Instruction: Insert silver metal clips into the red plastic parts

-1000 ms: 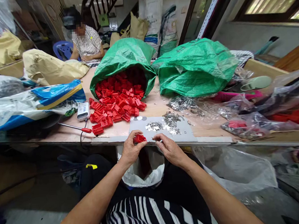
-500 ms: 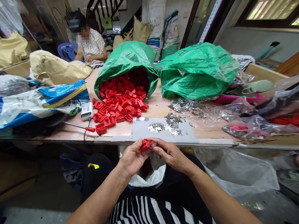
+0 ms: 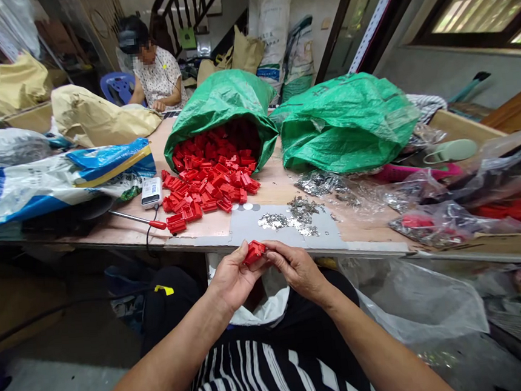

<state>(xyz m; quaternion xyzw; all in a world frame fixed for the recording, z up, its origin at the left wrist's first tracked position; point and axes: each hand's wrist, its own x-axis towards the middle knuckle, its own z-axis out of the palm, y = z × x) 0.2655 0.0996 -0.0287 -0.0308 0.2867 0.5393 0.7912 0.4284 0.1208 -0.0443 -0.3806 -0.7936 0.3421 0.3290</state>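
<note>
1. The left hand pinches a small red plastic clip between thumb and fingertips, just off the near edge of the table. The right hand closes its fingertips on the clip's right end; whether it also holds a metal piece cannot be told.
2. The grip looks light and sits on the clip's ends, so a hard push from the right could probably twist the clip out of the left fingers.
3. The clip hangs over the white bag between the person's knees, so a slip would likely drop it in there or onto the floor.
4. The metal bits lie on the grey sheet at the near edge, just beyond the hands; a sleeve or wrist could sweep them off.
5. The pile of red clips spills from the green sack towards mid-table, well apart from the hands.
</note>
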